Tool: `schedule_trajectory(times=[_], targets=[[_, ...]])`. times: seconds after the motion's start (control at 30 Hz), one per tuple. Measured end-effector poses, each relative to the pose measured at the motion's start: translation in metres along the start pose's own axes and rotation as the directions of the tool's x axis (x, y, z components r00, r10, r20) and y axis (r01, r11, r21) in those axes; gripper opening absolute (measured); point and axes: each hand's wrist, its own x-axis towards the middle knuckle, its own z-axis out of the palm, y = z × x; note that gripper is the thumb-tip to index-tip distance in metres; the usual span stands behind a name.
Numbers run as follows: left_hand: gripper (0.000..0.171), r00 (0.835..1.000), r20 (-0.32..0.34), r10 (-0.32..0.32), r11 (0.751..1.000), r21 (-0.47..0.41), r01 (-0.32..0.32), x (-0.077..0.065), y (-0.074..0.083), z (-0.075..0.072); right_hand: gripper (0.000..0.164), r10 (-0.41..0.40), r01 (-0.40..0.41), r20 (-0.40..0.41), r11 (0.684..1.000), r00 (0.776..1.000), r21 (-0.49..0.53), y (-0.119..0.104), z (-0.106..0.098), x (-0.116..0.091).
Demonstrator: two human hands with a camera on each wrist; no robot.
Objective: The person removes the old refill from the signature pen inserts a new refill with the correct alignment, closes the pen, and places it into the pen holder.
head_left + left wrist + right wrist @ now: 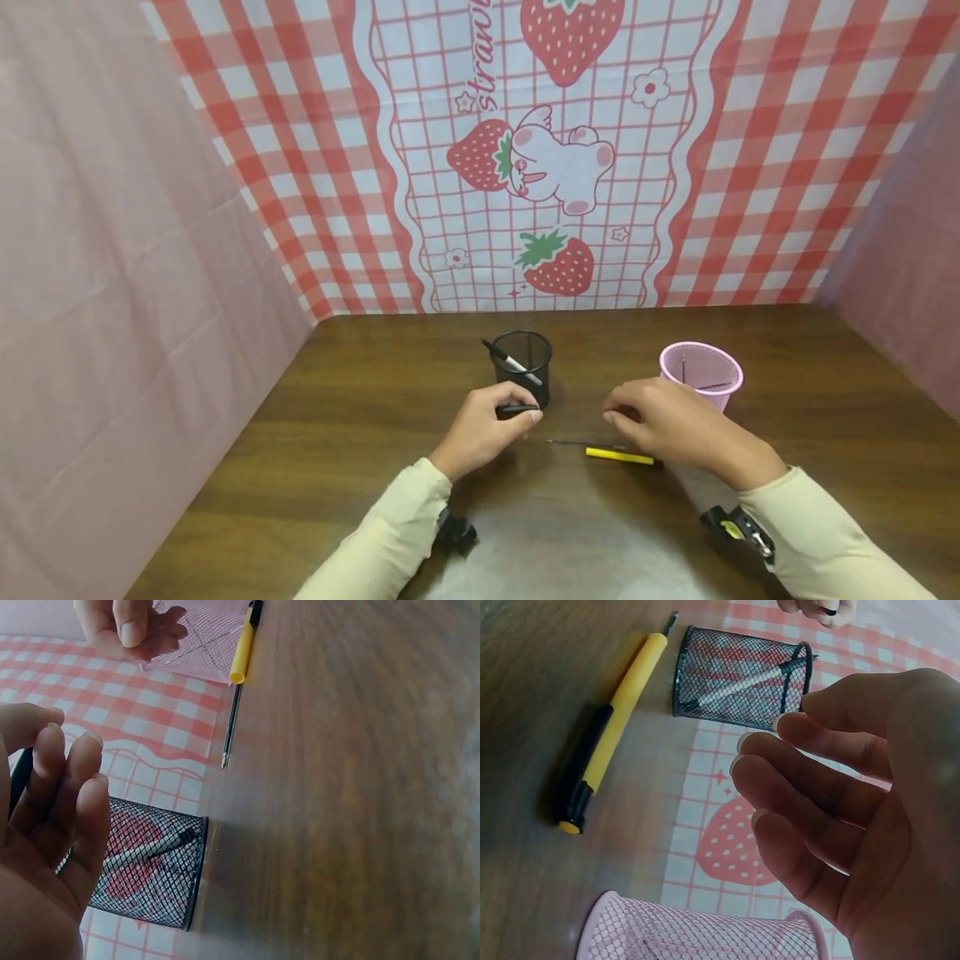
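My left hand [487, 425] pinches a slim black object [516, 410] between thumb and fingers, just in front of the black mesh cup [501, 385]. Most of that object is covered by the fingers, so its kind is unclear. A white-and-black pen [517, 364] leans inside the cup. Held above the table, my right hand [671, 421] has loosely bent fingers, and nothing shows between them. Below it lies a yellow pen barrel with a black clip [622, 705]. Beside the barrel is a thin dark pen refill [232, 727] with a metal tip.
A pink mesh cup [701, 346] stands behind the right hand, with thin dark sticks visible inside. The brown wooden table [360, 375] meets a red-and-white checked strawberry cloth [322, 208] at the back. Pale pink curtains [112, 292] hang at both sides.
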Motion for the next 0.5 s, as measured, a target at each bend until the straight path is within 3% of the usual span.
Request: schedule_trajectory(times=[0.5], targets=[[0.007,1.0,0.001,-0.009,1.0,0.011,0.009,0.0,0.002,-0.002,0.008,0.047,-0.049,-0.028,0.997,0.998,-0.061,-0.003,-0.011,0.001]])
